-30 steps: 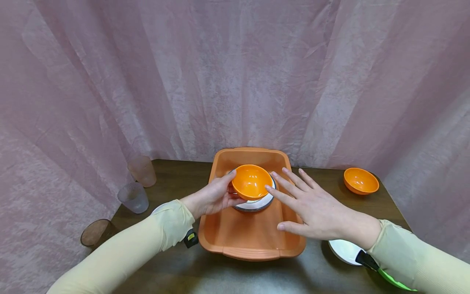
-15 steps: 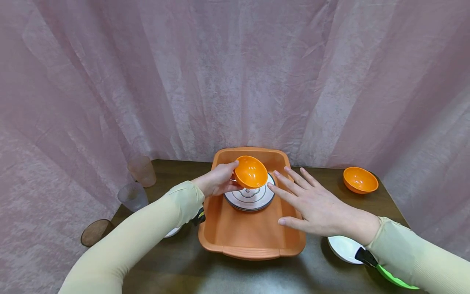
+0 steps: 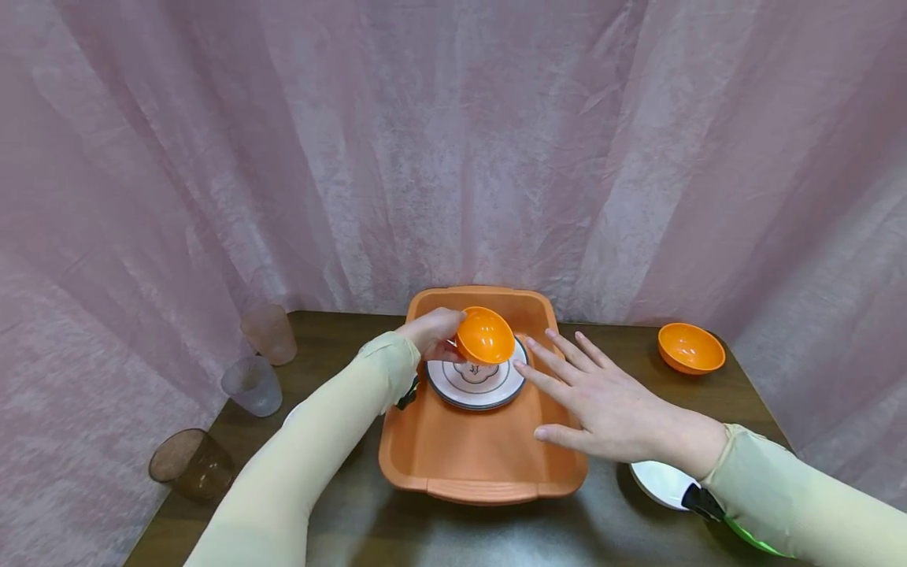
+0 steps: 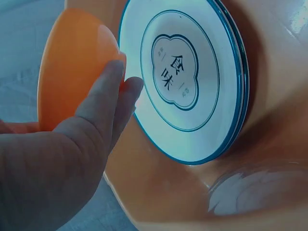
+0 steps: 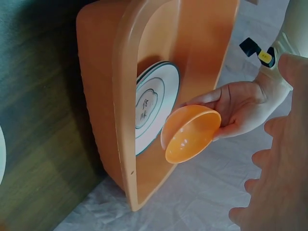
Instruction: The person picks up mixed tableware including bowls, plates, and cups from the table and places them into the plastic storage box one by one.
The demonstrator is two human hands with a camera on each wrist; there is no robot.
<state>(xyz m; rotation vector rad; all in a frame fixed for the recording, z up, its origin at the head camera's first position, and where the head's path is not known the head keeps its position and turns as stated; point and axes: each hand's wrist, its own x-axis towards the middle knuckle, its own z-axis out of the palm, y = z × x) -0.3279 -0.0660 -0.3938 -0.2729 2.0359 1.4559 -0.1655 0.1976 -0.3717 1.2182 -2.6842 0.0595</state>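
My left hand grips the rim of an orange bowl with the thumb at its edge and fingers below. The bowl is tilted, held above a small stack of white plates with dark blue rims. Those plates lie inside an orange plastic basin; in the left wrist view their top plate shows printed characters. Fingers spread and straight, my right hand hovers over the basin's right side and holds nothing. The right wrist view shows the bowl apart from the plates.
A second orange bowl sits at the table's back right. Below my right forearm are a white dish and a partly hidden green item. Several tumblers, including a brown one, stand at left. A pink curtain hangs behind.
My left hand has turned and tilted the orange bowl, shifting it slightly up and exposing more of the plates. The left forearm has swung inward. My right hand has stayed nearly still.
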